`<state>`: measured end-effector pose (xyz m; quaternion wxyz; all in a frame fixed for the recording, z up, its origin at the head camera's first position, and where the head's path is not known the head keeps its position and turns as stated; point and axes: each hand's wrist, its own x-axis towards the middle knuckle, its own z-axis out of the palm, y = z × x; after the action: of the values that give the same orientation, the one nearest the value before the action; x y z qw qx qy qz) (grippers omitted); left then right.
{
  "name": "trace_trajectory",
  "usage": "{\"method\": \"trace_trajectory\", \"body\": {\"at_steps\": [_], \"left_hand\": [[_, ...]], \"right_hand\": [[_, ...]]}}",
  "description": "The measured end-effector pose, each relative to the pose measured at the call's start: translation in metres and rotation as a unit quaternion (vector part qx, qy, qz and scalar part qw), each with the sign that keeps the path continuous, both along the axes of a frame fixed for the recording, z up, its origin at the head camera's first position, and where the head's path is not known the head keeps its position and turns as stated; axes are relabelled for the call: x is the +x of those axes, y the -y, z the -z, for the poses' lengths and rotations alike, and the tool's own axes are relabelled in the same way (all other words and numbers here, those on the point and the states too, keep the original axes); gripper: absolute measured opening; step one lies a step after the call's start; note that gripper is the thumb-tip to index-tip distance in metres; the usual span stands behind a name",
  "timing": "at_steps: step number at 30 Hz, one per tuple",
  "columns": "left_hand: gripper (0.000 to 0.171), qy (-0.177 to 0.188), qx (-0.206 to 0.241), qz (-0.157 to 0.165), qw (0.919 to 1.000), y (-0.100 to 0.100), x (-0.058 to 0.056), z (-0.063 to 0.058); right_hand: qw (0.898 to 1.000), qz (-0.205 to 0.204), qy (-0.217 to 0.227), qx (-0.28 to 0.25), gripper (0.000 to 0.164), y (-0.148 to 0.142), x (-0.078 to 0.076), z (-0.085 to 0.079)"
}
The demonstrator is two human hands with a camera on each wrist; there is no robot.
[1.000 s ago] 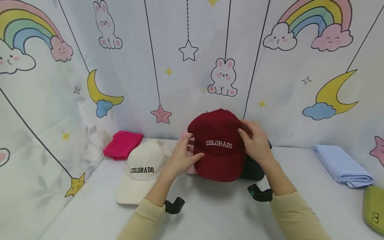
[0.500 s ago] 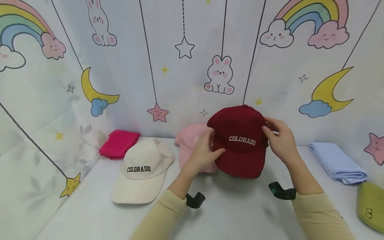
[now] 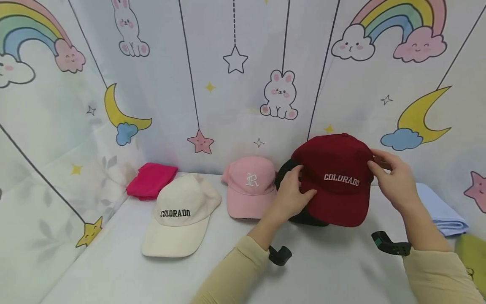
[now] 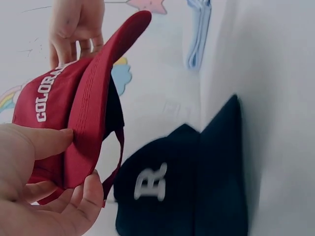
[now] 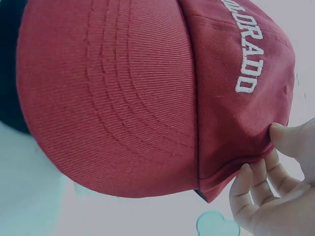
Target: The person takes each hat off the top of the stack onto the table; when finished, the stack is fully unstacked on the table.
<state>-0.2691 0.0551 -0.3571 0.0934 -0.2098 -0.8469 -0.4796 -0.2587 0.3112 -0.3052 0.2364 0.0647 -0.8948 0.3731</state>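
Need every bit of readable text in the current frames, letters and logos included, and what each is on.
"COLORADO": white letters, front of the red cap.
"COLORADO": black letters, front of the cream cap.
"R": white letter, front of the pink cap.
"R": pale letter, front of the dark cap.
Unreadable: partly hidden mark on the green item; faint mark on the backdrop.

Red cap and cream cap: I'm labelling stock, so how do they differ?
The red cap has white lettering; the cream cap has black lettering. The left hand and right hand hold the red cap up, while the cream cap rests on the table. Both read COLORADO across the front.
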Motion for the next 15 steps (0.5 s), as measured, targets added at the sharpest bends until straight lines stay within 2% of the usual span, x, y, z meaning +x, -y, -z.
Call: {"method": "trace_trajectory", "body": {"at_steps": [9,15], "left_hand": [[0.065,-0.003,0.027,0.001,0.9996,-0.056,-0.004,0.008],[0.067,0.033,0.032,0.027,0.9986,-0.088,-0.004,0.016]], "right_hand": [[0.998,0.051,0.041,-0.005,0.051,-0.047,0.001,0.004],[0.994,0.077,0.072,-0.014,0.054,-0.082,0.003,0.013]]}}
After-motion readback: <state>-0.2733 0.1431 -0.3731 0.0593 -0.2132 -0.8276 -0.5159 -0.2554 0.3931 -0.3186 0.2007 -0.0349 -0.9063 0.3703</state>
